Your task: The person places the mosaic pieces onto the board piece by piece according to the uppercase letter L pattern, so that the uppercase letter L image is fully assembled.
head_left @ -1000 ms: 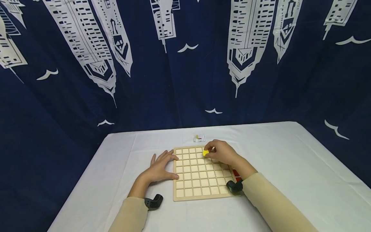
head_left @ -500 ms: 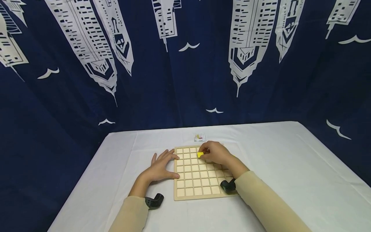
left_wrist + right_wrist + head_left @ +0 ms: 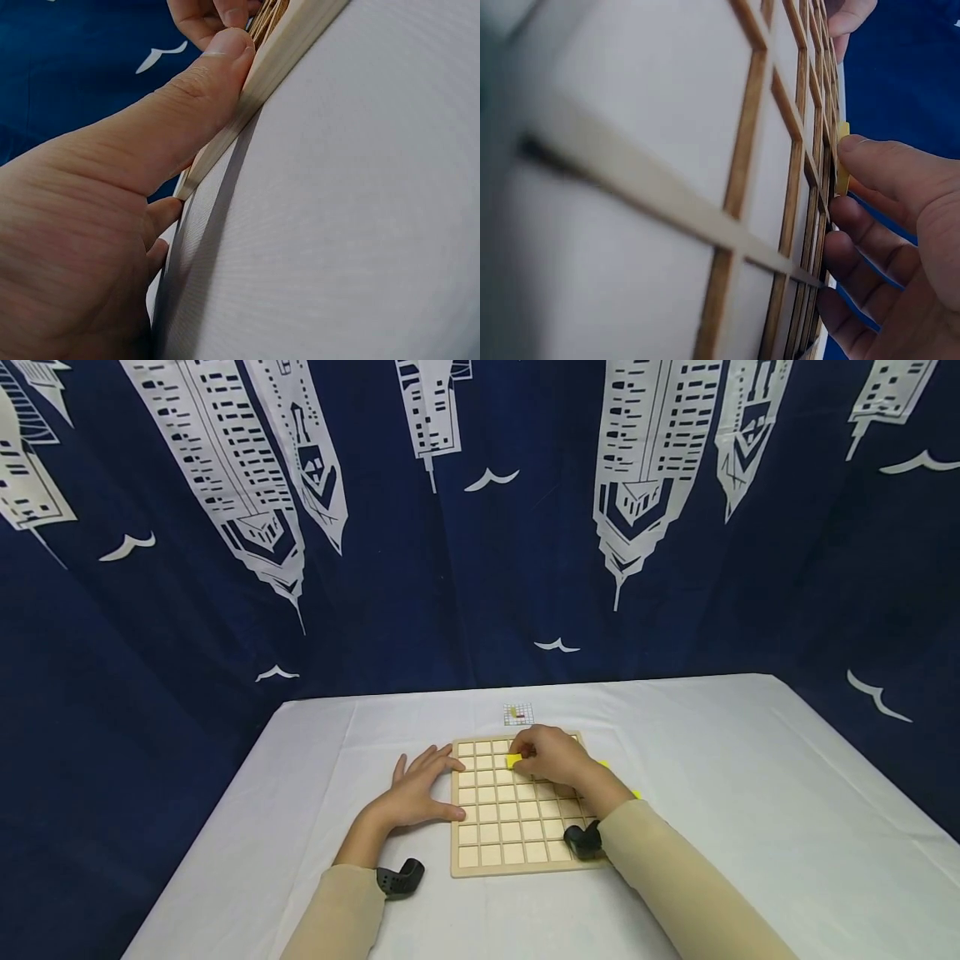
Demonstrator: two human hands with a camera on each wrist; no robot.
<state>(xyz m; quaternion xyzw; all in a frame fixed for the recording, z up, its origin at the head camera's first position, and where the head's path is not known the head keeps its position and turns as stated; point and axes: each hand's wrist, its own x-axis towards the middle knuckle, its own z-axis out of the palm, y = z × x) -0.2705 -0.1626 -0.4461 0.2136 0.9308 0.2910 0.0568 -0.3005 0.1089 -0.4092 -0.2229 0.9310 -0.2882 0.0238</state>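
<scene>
A square wooden grid board (image 3: 497, 834) with raised dividers lies on the table. My right hand (image 3: 553, 756) is over its far part and pinches a yellow square tile (image 3: 513, 761) between thumb and fingers. In the right wrist view the yellow tile (image 3: 844, 159) sits at the thumb tip, right at the grid's surface. My left hand (image 3: 415, 794) rests at the board's left edge with fingers spread. Its thumb (image 3: 214, 71) lies on the wooden rim in the left wrist view, and the other fingers reach along the side.
A small card (image 3: 518, 715) printed with a coloured grid lies behind the board. Yellow pieces (image 3: 637, 794) peek out beside my right forearm, right of the board, mostly hidden. A dark blue patterned curtain (image 3: 450, 568) hangs behind the white-covered table (image 3: 750, 777).
My right hand has carried the yellow tile leftward and slightly nearer over the board. Red pieces right of the board are now hidden by the sleeve. The left hand stays in place.
</scene>
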